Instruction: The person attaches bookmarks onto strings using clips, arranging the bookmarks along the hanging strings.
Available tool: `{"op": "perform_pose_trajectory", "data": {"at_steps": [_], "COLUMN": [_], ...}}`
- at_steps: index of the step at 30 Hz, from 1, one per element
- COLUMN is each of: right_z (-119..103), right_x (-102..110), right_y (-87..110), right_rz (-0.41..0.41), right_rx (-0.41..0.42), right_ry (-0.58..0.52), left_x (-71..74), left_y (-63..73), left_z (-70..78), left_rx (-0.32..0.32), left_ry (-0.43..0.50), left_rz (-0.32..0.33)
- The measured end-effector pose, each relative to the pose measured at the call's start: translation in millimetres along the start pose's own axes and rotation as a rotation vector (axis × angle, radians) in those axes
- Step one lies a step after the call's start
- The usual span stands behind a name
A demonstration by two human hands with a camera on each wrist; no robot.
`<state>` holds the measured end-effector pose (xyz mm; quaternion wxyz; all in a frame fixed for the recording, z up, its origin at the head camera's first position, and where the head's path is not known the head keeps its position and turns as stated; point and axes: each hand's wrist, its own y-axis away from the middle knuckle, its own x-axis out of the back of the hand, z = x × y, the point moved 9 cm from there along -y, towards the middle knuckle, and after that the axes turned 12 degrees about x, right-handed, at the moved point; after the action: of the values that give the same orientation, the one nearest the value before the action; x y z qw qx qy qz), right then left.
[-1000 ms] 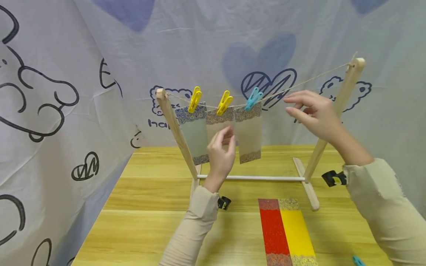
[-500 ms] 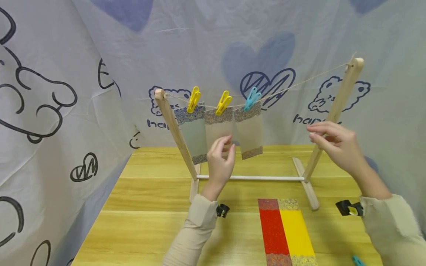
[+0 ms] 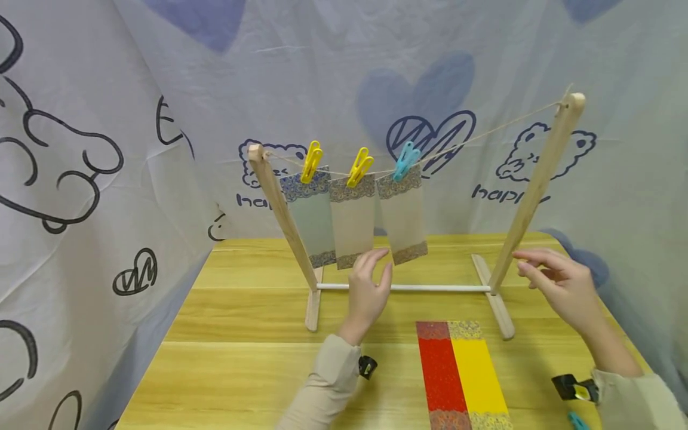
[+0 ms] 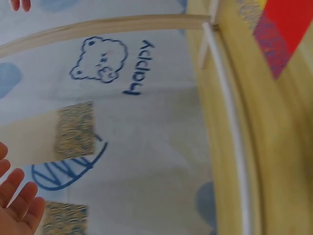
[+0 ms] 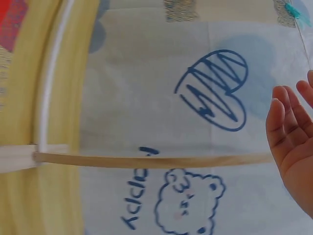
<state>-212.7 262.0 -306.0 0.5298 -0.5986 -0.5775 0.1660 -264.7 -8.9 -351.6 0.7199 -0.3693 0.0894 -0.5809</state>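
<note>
A: On the yellow-grained wooden table (image 3: 242, 310), what is laid nearest?

B: A turquoise plastic clothespin (image 3: 579, 421) is seen at the near right. Farther in, a flat red card strip (image 3: 443, 373) and a flat yellow card strip (image 3: 480, 376), both lace-patterned at the ends, are laid side by side.

A: And the hands?

B: The right hand (image 3: 564, 286) is held near the right wooden post (image 3: 537, 185), its thumb brought close to the index fingertip, the other fingers bent inward. The left hand (image 3: 369, 292) is held low by the hanging cards, its fingers gently curved and close together, the thumb set apart. Whether a card is touched cannot be told.

A: Where are those cards?

B: Beyond the white rod (image 3: 441, 288), from a thin twine (image 3: 500, 129). A pale blue card (image 3: 313, 227) and a beige card (image 3: 353, 221) are clipped by yellow plastic clothespins (image 3: 360, 167), a cream card (image 3: 403, 215) by a turquoise one.

A: Farthest back?

B: A whitish cloth sheet (image 3: 322, 60) is hung, marked with blue hearts and outlined bears.
</note>
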Motion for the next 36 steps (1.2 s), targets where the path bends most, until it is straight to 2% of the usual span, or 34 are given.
{"op": "perform_pose_trajectory", "data": {"at_steps": [9, 16, 22, 29, 33, 36], "right_z": [15, 22, 30, 37, 44, 48], "right_x": [-2, 0, 1, 2, 2, 4], "right_y": [55.4, 86.9, 114.8, 147.0, 172.9, 189.1], "right_rz": [0.017, 0.078, 0.082, 0.072, 0.021, 0.012], "right_rx": [-0.167, -0.223, -0.305, -0.426, -0.466, -0.504], "right_ry": [-0.08, -0.177, -0.111, -0.085, -0.003, 0.062], "left_x": [-17.0, -28.8, -40.8, -47.8, -53.7, -58.2], "left_y": [22.7, 38.2, 52.9, 61.7, 67.7, 73.0], "left_z": [-13.7, -27.5, -40.7, -49.2, -54.5, -57.5], "left_rx": [-0.006, 0.027, 0.07, 0.076, 0.084, 0.086], "left_ry": [-0.063, -0.074, -0.107, -0.119, -0.148, -0.171], "left_rz": [-0.03, -0.068, -0.111, -0.118, -0.139, -0.16]}}
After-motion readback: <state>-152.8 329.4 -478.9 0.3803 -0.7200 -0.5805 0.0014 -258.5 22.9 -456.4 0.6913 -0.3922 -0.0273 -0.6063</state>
